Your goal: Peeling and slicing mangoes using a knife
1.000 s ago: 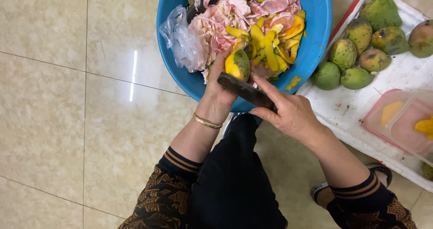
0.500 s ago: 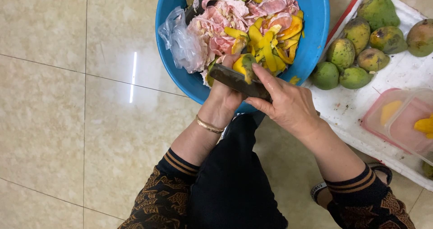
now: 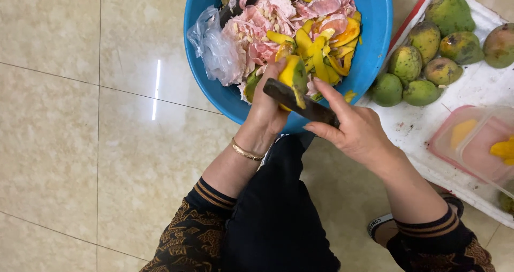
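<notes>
1. My left hand (image 3: 267,108) is curled around a half-peeled mango (image 3: 293,75), gripping it from below, with the fruit held over the near edge of the blue basin (image 3: 375,42).
2. My right hand (image 3: 356,130) is closed on the handle of a dark knife (image 3: 297,100); the blade lies across the mango, touching its yellow flesh just beside my left fingers.
3. The mango shows bare yellow where the skin is off and a patch of green peel on its right side.
4. Inside the basin lie yellow and green mango peels (image 3: 321,50), pink rinds (image 3: 262,28) and a crumpled clear plastic bag (image 3: 214,47) against the left wall.
5. To my right a white tray (image 3: 423,127) sits on the tiled floor (image 3: 96,116), touching or just beside the basin; I cannot tell which.
6. On the tray sits a cluster of whole green mangoes (image 3: 428,52), some with dark spots.
7. Nearer me on the tray stands a clear plastic container (image 3: 476,143) with yellow mango pieces (image 3: 503,149) inside.
8. A gold bracelet (image 3: 245,152) circles my left wrist.
</notes>
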